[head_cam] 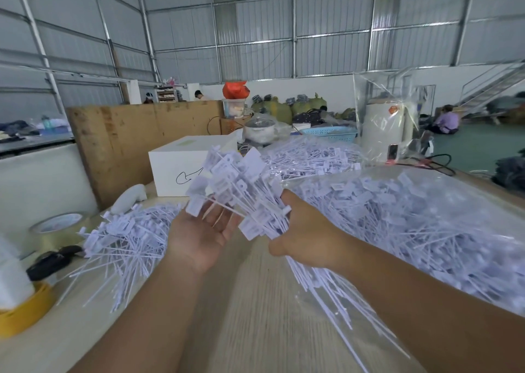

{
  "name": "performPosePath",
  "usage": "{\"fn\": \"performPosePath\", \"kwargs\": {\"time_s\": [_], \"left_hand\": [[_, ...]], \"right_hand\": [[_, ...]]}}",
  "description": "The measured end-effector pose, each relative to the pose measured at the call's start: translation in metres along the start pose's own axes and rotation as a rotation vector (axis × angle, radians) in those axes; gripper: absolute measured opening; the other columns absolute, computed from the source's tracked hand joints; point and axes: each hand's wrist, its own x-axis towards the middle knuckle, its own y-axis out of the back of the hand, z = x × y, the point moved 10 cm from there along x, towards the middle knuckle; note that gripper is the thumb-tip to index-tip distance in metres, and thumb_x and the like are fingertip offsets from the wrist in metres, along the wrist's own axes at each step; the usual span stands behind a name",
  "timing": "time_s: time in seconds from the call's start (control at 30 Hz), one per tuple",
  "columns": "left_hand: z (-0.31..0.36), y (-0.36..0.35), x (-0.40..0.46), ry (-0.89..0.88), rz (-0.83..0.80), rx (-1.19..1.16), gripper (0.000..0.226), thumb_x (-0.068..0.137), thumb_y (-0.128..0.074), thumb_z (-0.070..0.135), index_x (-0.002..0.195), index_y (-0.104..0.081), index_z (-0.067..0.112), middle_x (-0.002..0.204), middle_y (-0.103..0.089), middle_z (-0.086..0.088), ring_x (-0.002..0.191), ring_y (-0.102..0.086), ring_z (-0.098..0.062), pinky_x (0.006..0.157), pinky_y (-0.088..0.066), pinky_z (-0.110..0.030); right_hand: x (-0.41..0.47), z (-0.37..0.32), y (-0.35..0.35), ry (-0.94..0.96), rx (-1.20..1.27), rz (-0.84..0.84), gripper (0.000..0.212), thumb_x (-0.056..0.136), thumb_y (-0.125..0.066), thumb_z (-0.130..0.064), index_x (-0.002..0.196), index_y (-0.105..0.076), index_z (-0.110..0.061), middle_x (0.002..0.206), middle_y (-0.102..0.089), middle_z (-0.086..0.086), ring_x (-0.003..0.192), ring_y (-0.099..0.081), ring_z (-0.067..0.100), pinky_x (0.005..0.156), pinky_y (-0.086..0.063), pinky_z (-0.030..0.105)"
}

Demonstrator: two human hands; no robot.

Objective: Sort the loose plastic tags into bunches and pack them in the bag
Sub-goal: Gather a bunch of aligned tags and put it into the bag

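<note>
corrugated metal walls, green floor, wooden table.

The plastic tags are all plain white, whether bunched up, loose in the pile or packed in the see-through clear bag. The table is pale wood grain, with a white box that has a black scribble on it. There's also a yellow tape roll, a light blue basket, a brown cardboard sheet and an orange-red bag further back.
</note>
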Motion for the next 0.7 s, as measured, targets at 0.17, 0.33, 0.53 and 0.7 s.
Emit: {"fn": "performPosePath", "kwargs": {"time_s": [0.17, 0.33, 0.53, 0.7], "left_hand": [[-0.006, 0.009, 0.0, 0.022, 0.137, 0.111, 0.03, 0.103, -0.038, 0.023, 0.084, -0.055, 0.008, 0.072, -0.069, -0.005, 0.062, -0.052, -0.016, 0.056, -0.052, -0.028], [-0.006, 0.007, 0.0, -0.044, 0.22, 0.223, 0.033, 0.102, -0.037, 0.018, 0.071, -0.046, 0.013, 0.063, -0.055, -0.002, 0.055, -0.038, -0.014, 0.048, -0.039, -0.019], [-0.024, -0.073, -0.024, -0.128, -0.07, 0.754, 0.031, 0.098, -0.043, 0.015, 0.071, -0.058, 0.01, 0.058, -0.063, -0.004, 0.048, -0.055, -0.013, 0.053, -0.044, -0.025], [-0.09, -0.156, -0.064, -0.062, -0.32, 0.963, 0.029, 0.096, -0.044, 0.002, 0.073, -0.061, 0.009, 0.053, -0.063, -0.002, 0.048, -0.058, -0.015, 0.049, -0.049, -0.021]], "right_hand": [[-0.015, 0.005, 0.021, 0.0, 0.035, 0.065, 0.065, 0.07, -0.071, 0.001, 0.123, -0.047, -0.031, 0.1, -0.066, 0.019, 0.046, -0.051, 0.01, 0.044, -0.041, 0.022], [-0.026, 0.008, 0.057, 0.009, 0.125, 0.185, 0.065, 0.073, -0.071, 0.003, 0.125, -0.046, -0.026, 0.073, -0.061, 0.001, 0.036, -0.047, 0.003, 0.039, -0.036, 0.016], [-0.041, 0.0, 0.103, 0.106, 0.284, 0.401, 0.062, 0.065, -0.074, -0.007, 0.119, -0.049, -0.025, 0.096, -0.069, 0.005, 0.065, -0.061, 0.017, 0.056, -0.05, 0.03], [-0.052, -0.009, 0.132, 0.251, 0.412, 0.586, 0.054, 0.063, -0.072, -0.001, 0.109, -0.052, -0.021, 0.08, -0.069, 0.001, 0.065, -0.067, 0.016, 0.055, -0.055, 0.03]]}}
